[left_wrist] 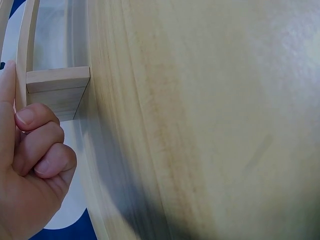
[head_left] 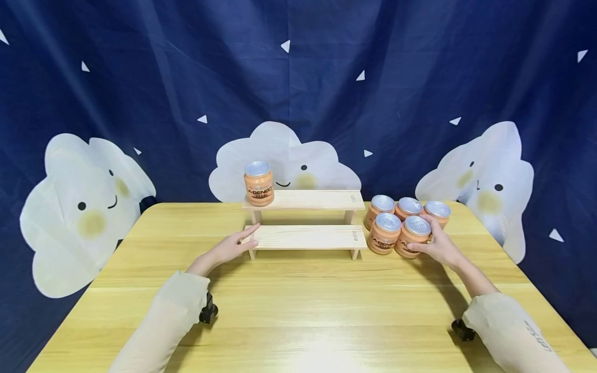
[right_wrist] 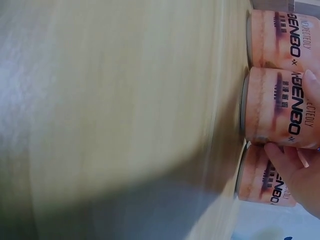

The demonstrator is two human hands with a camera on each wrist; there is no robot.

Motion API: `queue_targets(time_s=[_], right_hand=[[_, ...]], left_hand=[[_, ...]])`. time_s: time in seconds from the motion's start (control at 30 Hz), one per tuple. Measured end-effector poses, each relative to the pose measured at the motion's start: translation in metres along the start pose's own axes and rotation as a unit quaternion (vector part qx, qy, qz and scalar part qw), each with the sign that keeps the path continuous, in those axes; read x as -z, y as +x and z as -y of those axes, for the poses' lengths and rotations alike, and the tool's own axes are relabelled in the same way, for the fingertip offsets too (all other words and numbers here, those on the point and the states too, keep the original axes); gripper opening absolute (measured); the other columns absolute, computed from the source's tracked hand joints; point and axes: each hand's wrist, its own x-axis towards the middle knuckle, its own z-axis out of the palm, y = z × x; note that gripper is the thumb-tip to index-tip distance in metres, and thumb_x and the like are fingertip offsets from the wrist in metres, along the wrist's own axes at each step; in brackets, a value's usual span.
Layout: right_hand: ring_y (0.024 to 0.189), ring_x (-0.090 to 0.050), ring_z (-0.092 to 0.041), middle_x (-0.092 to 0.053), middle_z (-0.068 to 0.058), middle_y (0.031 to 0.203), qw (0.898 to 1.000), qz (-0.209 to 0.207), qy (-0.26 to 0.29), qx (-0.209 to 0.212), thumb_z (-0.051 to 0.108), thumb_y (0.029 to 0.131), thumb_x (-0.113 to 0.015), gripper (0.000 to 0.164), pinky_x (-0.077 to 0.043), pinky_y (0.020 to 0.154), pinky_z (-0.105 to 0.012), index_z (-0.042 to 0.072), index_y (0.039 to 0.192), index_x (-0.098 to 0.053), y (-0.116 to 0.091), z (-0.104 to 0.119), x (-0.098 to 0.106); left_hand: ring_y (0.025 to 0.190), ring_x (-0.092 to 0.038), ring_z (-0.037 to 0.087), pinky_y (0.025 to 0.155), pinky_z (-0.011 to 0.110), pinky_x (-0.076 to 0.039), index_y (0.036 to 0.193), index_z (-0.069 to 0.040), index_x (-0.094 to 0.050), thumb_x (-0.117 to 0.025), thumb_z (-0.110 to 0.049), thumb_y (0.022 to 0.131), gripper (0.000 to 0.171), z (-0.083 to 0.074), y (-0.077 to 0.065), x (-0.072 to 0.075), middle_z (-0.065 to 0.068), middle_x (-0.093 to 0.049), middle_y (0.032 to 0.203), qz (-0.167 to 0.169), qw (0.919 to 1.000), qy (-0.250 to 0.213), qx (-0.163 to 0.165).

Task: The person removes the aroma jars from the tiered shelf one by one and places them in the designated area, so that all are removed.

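A two-step wooden shelf rack (head_left: 305, 237) stands mid-table, with one orange can (head_left: 259, 187) upright at the left end of its upper step. My left hand (head_left: 231, 245) pinches the left end of the lower board between thumb and fingers; in the left wrist view the other fingers curl beneath the board, near its wooden leg (left_wrist: 57, 92). To the right of the rack, several orange cans with silver lids stand in two rows. My right hand (head_left: 439, 244) grips the front right can (head_left: 412, 239), thumb and fingers around its sides. The right wrist view shows that can (right_wrist: 272, 107) between two others.
The front left can (head_left: 384, 235) touches close beside the gripped one, with the back cans (head_left: 382, 203) just behind. The wooden table (head_left: 298, 305) extends toward me. A dark blue curtain (head_left: 298, 77) with white clouds hangs behind the table.
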Motion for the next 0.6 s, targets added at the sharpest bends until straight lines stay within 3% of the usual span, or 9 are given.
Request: queue_targets(time_s=[0.13, 0.33, 0.43, 0.53, 0.6], right_hand=[[0.118, -0.029, -0.052, -0.029, -0.038, 0.13, 1.0, 0.004, 0.0, 0.001, -0.002, 0.073, -0.072, 0.083, -0.019, 0.097, -0.064, -0.011, 0.134, -0.016, 0.001, 0.001, -0.001], [0.121, -0.024, -0.053, -0.021, -0.039, 0.135, 1.0, 0.013, 0.013, -0.001, -0.002, 0.074, -0.071, 0.092, -0.017, 0.098, -0.063, -0.009, 0.14, -0.007, 0.0, 0.003, 0.0], [0.122, -0.024, -0.05, -0.017, -0.038, 0.138, 1.0, 0.013, 0.024, 0.002, -0.003, 0.075, -0.069, 0.095, -0.025, 0.105, -0.035, -0.008, 0.142, -0.002, 0.0, 0.006, 0.002], [0.116, -0.036, -0.036, -0.025, -0.038, 0.135, 1.0, -0.004, 0.027, 0.011, -0.003, 0.076, -0.068, 0.091, -0.032, 0.089, -0.01, -0.008, 0.141, -0.004, 0.002, 0.011, 0.008], [0.108, -0.042, -0.021, -0.031, -0.037, 0.13, 0.999, -0.018, 0.023, 0.014, -0.003, 0.078, -0.066, 0.088, -0.033, 0.08, -0.005, -0.008, 0.141, -0.006, 0.004, 0.016, 0.012]], left_hand=[[0.128, -0.031, 0.041, 0.095, 0.052, -0.037, 0.146, -0.01, -0.022, -0.046, -0.033, 0.096, 0.061, 0.003, 0.0, 0.001, 0.014, -0.018, 0.15, -0.001, 1.0, 0.0, 0.001], [0.133, -0.021, 0.04, 0.101, 0.056, -0.026, 0.146, -0.009, -0.023, -0.047, -0.031, 0.096, 0.06, 0.003, 0.001, 0.001, 0.014, -0.019, 0.15, -0.003, 1.0, -0.001, -0.008], [0.132, -0.022, 0.04, 0.1, 0.055, -0.03, 0.146, -0.009, -0.022, -0.047, -0.031, 0.096, 0.06, 0.001, 0.0, 0.001, 0.014, -0.019, 0.15, 0.0, 1.0, -0.003, -0.004], [0.129, -0.028, 0.04, 0.094, 0.052, -0.037, 0.146, -0.009, -0.022, -0.046, -0.032, 0.096, 0.06, 0.0, 0.0, 0.0, 0.014, -0.019, 0.15, 0.001, 1.0, -0.004, 0.002], [0.129, -0.029, 0.04, 0.094, 0.052, -0.037, 0.146, -0.01, -0.022, -0.046, -0.033, 0.096, 0.06, 0.0, 0.001, 0.0, 0.014, -0.018, 0.15, 0.002, 1.0, -0.004, 0.0]])
